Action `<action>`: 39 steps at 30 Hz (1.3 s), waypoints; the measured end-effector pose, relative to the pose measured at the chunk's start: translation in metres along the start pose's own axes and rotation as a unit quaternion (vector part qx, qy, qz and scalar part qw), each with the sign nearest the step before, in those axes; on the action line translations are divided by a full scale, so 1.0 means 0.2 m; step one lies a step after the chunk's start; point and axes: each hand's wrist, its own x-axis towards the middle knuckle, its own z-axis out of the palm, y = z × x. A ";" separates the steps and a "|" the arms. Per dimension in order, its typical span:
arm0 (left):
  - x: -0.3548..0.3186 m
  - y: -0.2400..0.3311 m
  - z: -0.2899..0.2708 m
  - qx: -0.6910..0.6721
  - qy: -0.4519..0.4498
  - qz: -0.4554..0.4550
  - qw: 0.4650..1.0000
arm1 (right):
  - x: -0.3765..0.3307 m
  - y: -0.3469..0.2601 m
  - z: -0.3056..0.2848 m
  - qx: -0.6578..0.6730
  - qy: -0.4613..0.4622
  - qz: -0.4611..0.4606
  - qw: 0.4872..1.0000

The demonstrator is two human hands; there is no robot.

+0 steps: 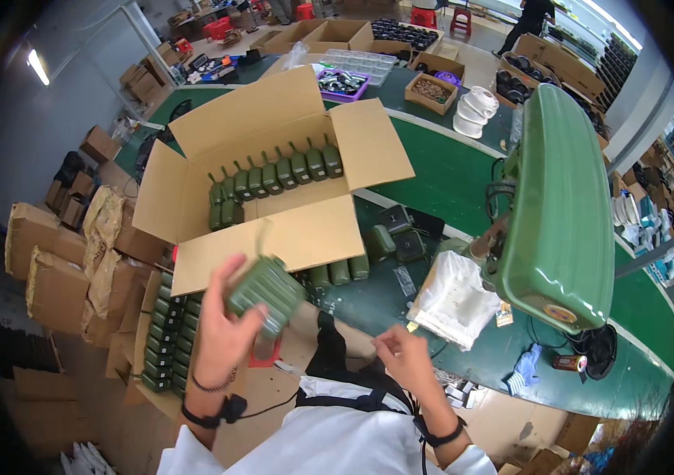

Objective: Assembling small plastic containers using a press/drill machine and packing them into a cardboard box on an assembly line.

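My left hand (218, 332) is closed around a green ribbed casing (270, 293) with a thin stem on top, slightly blurred. It is held in front of the near flap of an open cardboard carton (274, 241). Inside that carton stands a row of similar green casings (277, 176), stems upward, with a shorter row at its left end. My right hand (406, 360) is at the table's near edge, its fingertips pinched together; whatever they hold is too small to name. A small yellow-green scrap (412, 325) lies close to those fingers.
More green casings (339, 272) stand beside the carton, and others fill a box (149, 313) at lower left. A large green ribbed housing (567, 214) rises at right, beside a white-covered block (457, 305). A glove (525, 368) and a can (569, 362) lie nearby.
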 end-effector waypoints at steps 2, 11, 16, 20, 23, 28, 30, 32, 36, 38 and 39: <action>0.28 -0.10 -0.18 0.039 -0.021 -0.044 0.998 | 0.16 0.36 0.17 -0.065 -0.023 0.001 0.998; 1.54 -1.18 -0.52 0.253 -0.011 -0.133 0.958 | 0.61 1.02 0.51 -0.321 0.102 0.150 0.930; 1.80 -1.72 -0.43 0.472 -0.089 -0.244 0.843 | 0.64 1.05 0.53 -0.302 0.108 0.217 0.922; 1.84 -1.92 -0.32 0.476 -0.074 -0.300 0.823 | 0.62 1.03 0.54 -0.291 0.164 0.243 0.911; 1.86 -1.99 -0.32 0.516 -0.099 -0.274 0.805 | 0.61 1.05 0.54 -0.281 0.188 0.254 0.906; 1.92 -2.02 -0.31 0.567 -0.112 -0.305 0.757 | 0.65 1.01 0.55 -0.255 0.193 0.282 0.905; 1.95 -2.05 -0.33 0.559 -0.142 -0.305 0.758 | 0.68 1.00 0.57 -0.267 0.193 0.291 0.898; 1.92 -2.06 -0.31 0.552 -0.137 -0.305 0.764 | 0.68 0.99 0.57 -0.266 0.188 0.290 0.900; 1.89 -2.07 -0.22 0.542 -0.111 -0.329 0.766 | 0.69 1.03 0.58 -0.262 0.190 0.275 0.905; 1.90 -2.10 -0.20 0.544 -0.114 -0.359 0.750 | 0.68 1.01 0.57 -0.262 0.192 0.270 0.906; 1.90 -2.10 -0.17 0.529 -0.122 -0.387 0.745 | 0.66 1.00 0.56 -0.258 0.201 0.270 0.906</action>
